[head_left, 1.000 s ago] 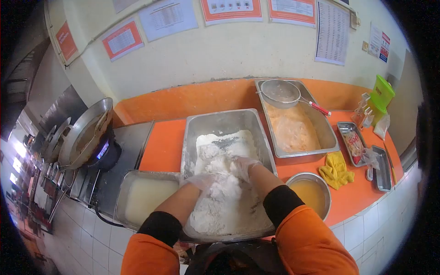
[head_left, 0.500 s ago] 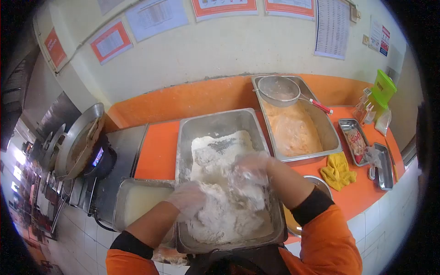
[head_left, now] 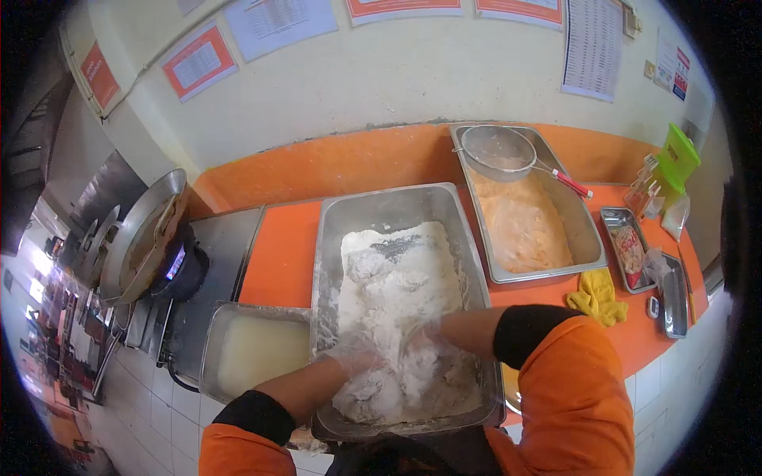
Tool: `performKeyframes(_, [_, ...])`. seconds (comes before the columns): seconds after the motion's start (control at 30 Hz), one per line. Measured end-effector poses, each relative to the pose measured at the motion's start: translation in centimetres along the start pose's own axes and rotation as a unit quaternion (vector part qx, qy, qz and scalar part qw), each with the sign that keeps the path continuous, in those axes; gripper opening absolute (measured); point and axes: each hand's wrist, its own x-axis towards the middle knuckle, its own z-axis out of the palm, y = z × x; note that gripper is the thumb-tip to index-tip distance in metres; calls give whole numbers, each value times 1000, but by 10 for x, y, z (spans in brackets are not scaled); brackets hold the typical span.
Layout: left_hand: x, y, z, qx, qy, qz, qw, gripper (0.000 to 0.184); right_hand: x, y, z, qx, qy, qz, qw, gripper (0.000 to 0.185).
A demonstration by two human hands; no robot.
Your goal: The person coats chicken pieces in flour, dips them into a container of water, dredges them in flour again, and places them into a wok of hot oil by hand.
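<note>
A deep metal pan (head_left: 327,230) holds white flour (head_left: 397,278) with several coated lumps in it. What the lumps are under their coating I cannot make out. My left hand (head_left: 355,354), in a clear plastic glove, reaches into the flour at the pan's left side. Opposite it, my right hand (head_left: 423,339), gloved the same way, is sunk in the flour right of the middle. Flour covers the fingers of both hands, so their grip is hidden.
Left of the pan stands a tub (head_left: 208,349) of cloudy liquid, beyond it a wok (head_left: 131,238) on a lit burner. A second pan (head_left: 591,238) with orange powder carries a sieve (head_left: 498,151). A yellow cloth (head_left: 595,297) and small trays (head_left: 675,309) lie at right.
My right hand has come down and nearer to me, from above the flour into it. My left hand has shifted slightly right and deeper. The view has tilted a little.
</note>
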Motion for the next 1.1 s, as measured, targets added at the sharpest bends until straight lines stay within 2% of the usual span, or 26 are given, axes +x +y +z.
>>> performKeyframes(0.07, [23,-19,51,-84,103,-50,990,38,-1,-9,8,-26,39,1,999,12])
performKeyframes(0.1, [21,-18,49,-125,153,-75,977,38,-5,-16,7,-42,60,3,997,12])
performKeyframes(0.13, [16,-26,43,-168,120,-84,975,37,-10,-22,1,-60,79,3,995,12])
performKeyframes(0.2, [-20,-18,-37,-256,55,-100,960,36,-27,-38,-26,-134,106,1,985,11])
performKeyframes(0.27, [-36,-12,-77,-233,60,-117,963,34,-41,-51,-57,-251,118,-10,961,10])
performKeyframes(0.37, [-49,7,-101,-89,61,-131,986,33,-41,-46,-94,-404,123,-27,906,10])
performKeyframes(0.43, [-52,23,-92,6,15,-122,992,32,-35,-53,-124,-325,109,10,939,13])
performKeyframes(0.5, [-45,36,-65,42,-43,-102,993,31,-18,-55,-136,-229,100,58,966,21])
performKeyframes(0.57, [-31,40,-17,-19,-129,-76,989,31,4,-54,-132,-154,108,134,973,29])
performKeyframes(0.63, [-20,61,-32,-43,-171,-87,980,28,20,-56,-125,-115,107,188,969,38])
performKeyframes(0.67, [-17,68,-36,-59,-191,-93,975,27,30,-45,-121,-113,60,162,978,39])
performKeyframes(0.7, [-18,68,-32,-60,-160,-93,981,28,37,-40,-119,-108,13,135,985,40])
performKeyframes(0.77, [-16,65,-17,-57,-95,-90,990,28,31,-40,-95,-15,55,10,998,38])
performKeyframes(0.83, [-14,57,-5,-47,-26,-87,995,29,16,-43,-75,76,101,-114,985,37])
performKeyframes(0.9, [-17,52,-9,-33,9,-78,996,28,7,-25,-65,143,77,-145,976,35])
performKeyframes(0.93, [-23,51,-19,-23,8,-68,997,27,-5,-20,-68,47,45,-97,993,32])
performKeyframes(0.97, [-31,53,-34,-14,7,-57,998,26,-23,-41,-86,-120,5,-37,992,30])
performKeyframes(1.0, [-39,55,-48,-7,5,-44,999,26,-36,-59,-100,-263,-38,6,964,27])
performKeyframes(1.07, [-50,56,-67,8,0,-14,1000,24,-51,-84,-120,-384,-85,77,916,24])
performKeyframes(1.1, [-53,53,-68,-22,38,-30,999,23,-60,-93,-126,-334,-7,102,937,23])
